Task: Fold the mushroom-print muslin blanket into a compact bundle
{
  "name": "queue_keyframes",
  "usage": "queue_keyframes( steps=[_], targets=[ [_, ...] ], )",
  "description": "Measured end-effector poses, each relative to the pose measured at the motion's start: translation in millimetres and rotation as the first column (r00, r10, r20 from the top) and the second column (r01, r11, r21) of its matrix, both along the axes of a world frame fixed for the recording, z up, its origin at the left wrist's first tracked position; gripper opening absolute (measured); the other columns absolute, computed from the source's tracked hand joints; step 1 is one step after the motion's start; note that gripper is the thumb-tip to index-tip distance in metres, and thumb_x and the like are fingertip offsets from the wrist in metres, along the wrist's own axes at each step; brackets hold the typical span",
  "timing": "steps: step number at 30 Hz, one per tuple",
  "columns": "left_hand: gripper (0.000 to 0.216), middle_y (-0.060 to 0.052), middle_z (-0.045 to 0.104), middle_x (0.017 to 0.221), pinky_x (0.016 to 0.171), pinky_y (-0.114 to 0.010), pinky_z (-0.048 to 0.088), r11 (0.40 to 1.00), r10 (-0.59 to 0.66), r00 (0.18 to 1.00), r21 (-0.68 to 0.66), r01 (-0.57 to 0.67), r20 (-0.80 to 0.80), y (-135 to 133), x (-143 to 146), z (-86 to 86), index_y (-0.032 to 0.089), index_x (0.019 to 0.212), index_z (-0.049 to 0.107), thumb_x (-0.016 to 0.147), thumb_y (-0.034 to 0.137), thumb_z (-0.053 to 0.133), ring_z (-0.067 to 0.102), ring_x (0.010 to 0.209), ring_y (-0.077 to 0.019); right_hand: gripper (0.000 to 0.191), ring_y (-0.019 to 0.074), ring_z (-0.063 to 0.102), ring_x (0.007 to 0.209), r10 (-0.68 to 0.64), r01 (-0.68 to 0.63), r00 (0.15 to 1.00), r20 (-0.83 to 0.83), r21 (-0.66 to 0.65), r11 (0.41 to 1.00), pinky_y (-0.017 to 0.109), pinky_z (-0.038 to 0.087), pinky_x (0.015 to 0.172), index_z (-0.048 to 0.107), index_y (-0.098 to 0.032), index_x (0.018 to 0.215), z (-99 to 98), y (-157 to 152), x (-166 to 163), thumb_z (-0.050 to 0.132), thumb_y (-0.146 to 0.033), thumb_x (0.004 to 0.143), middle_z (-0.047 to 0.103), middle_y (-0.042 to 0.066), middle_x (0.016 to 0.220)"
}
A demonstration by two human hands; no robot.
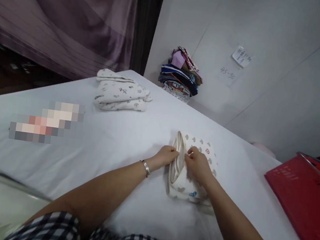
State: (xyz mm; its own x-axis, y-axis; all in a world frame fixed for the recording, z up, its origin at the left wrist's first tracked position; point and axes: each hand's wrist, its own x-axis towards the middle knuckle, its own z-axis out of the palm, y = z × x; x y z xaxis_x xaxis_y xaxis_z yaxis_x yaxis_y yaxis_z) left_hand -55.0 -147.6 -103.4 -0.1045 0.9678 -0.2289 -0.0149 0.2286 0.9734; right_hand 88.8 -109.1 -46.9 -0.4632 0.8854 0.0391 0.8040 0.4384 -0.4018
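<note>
Likely a home or small garment workroom, can't tell which: purple curtain (102, 18), clothes stack (180, 75) past tabletop (127, 141)'s far edge, handwritten note (241, 57) on wall (278, 25).

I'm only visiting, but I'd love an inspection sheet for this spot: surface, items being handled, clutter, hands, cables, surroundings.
Surface: white cover, slightly wrinkled.
Job's things: folded patterned cloth, layers showing at its left edge.
Clutter: second patterned cloth, folded; pixelated item, unidentifiable; red item at right.
Hands: left hand pinching the layered edge; right hand at the upper fold, grip unclear.
Cables: nothing seen.
Surroundings: fabric stack, pale wall, paper note, purple curtain.
</note>
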Motion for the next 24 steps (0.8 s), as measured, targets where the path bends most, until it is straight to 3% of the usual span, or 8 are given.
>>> queue_keyframes(
  steps=[2, 4, 10, 16, 18, 20, 22, 24],
  targets=[
    [0.017, 0.006, 0.037, 0.045, 0.043, -0.021, 0.02, 1.0, -0.002, 1.0, -0.01, 0.002, 0.023, -0.5, 0.2, 1.7, 0.017, 0.054, 0.043, 0.068, 0.025, 0.05, 0.032, 0.043, -0.0064, 0.002, 0.0142, 0.052, 0.06, 0.038, -0.044, 0.993, 0.109, 0.055, 0.997, 0.023, 0.028, 0.054, 0.051, -0.021, 0.078, 0.4, -4.6, -6.4, 0.05, -0.023, 0.078, 0.059, 0.0, 0.062],
    [0.016, 0.006, 0.037, 0.043, 0.042, -0.021, 0.019, 1.0, -0.004, 0.999, -0.019, 0.005, 0.049, -1.2, 0.3, 4.3, 0.017, 0.055, 0.043, 0.068, 0.023, 0.049, 0.031, 0.041, -0.0063, 0.005, 0.0143, 0.052, 0.062, 0.063, -0.068, 0.989, 0.134, 0.031, 0.997, 0.023, 0.028, 0.055, 0.052, -0.02, 0.079, -0.9, -7.9, -12.1, 0.049, -0.023, 0.08, 0.06, 0.001, 0.065],
    [0.021, 0.007, 0.034, 0.042, 0.039, -0.022, 0.021, 0.999, -0.035, 0.988, -0.021, 0.038, 0.151, -4.5, -1.2, 12.9, 0.019, 0.055, 0.039, 0.073, 0.026, 0.047, 0.03, 0.037, -0.0064, 0.013, 0.0134, 0.051, 0.061, 0.114, -0.117, 0.992, -0.053, -0.066, 0.991, 0.023, 0.033, 0.056, 0.055, -0.02, 0.076, -5.1, -6.8, -11.8, 0.045, -0.026, 0.083, 0.059, 0.0, 0.065],
    [0.025, 0.006, 0.036, 0.044, 0.04, -0.022, 0.021, 0.999, -0.042, 0.995, -0.015, 0.043, 0.09, -4.5, -2.3, 11.0, 0.018, 0.057, 0.042, 0.071, 0.033, 0.054, 0.032, 0.04, -0.0067, 0.021, 0.0114, 0.044, 0.043, 0.063, -0.168, 0.96, -0.271, -0.384, 0.908, 0.023, 0.035, 0.044, 0.057, -0.02, 0.08, -6.6, -6.1, -0.7, 0.04, -0.032, 0.084, 0.051, -0.003, 0.053],
    [0.023, 0.006, 0.037, 0.045, 0.041, -0.022, 0.023, 0.999, -0.031, 0.999, -0.026, 0.031, 0.025, -2.7, -2.1, 7.5, 0.017, 0.058, 0.044, 0.071, 0.033, 0.053, 0.033, 0.042, -0.0073, 0.023, 0.0133, 0.052, 0.05, 0.051, -0.148, 0.954, -0.297, -0.315, 0.937, 0.025, 0.042, 0.05, 0.059, -0.019, 0.093, -7.7, 0.7, 9.1, 0.042, -0.033, 0.083, 0.058, -0.001, 0.062],
    [0.021, 0.005, 0.04, 0.048, 0.044, -0.022, 0.027, 1.0, -0.018, 0.998, -0.02, 0.017, -0.055, -0.9, -1.8, 4.4, 0.017, 0.059, 0.047, 0.071, 0.034, 0.052, 0.036, 0.044, -0.0081, 0.032, 0.018, 0.061, 0.077, 0.088, -0.119, 0.959, -0.268, -0.103, 0.988, 0.03, 0.049, 0.069, 0.057, -0.02, 0.109, -10.1, 14.4, 25.6, 0.043, -0.035, 0.084, 0.066, 0.006, 0.091],
    [0.02, 0.003, 0.043, 0.051, 0.046, -0.022, 0.029, 1.0, 0.0, 0.991, -0.007, -0.001, -0.134, -0.1, -1.4, 2.2, 0.016, 0.059, 0.049, 0.071, 0.033, 0.051, 0.039, 0.048, -0.009, 0.041, 0.0235, 0.051, 0.112, 0.127, -0.12, 0.985, -0.113, 0.074, 0.99, 0.04, 0.04, 0.094, 0.052, -0.02, 0.121, -14.7, 32.5, 47.1, 0.043, -0.039, 0.086, 0.055, 0.01, 0.125],
    [0.018, 0.002, 0.046, 0.053, 0.047, -0.023, 0.028, 1.0, 0.006, 0.98, 0.007, -0.004, -0.197, 0.0, -1.0, 1.1, 0.016, 0.058, 0.05, 0.069, 0.031, 0.052, 0.041, 0.051, -0.0098, 0.047, 0.0266, 0.031, 0.13, 0.08, -0.092, 0.991, 0.106, 0.107, 0.99, 0.05, 0.023, 0.105, 0.047, -0.02, 0.129, -21.0, 49.9, 67.8, 0.04, -0.042, 0.088, 0.039, 0.01, 0.14]
  ],
)
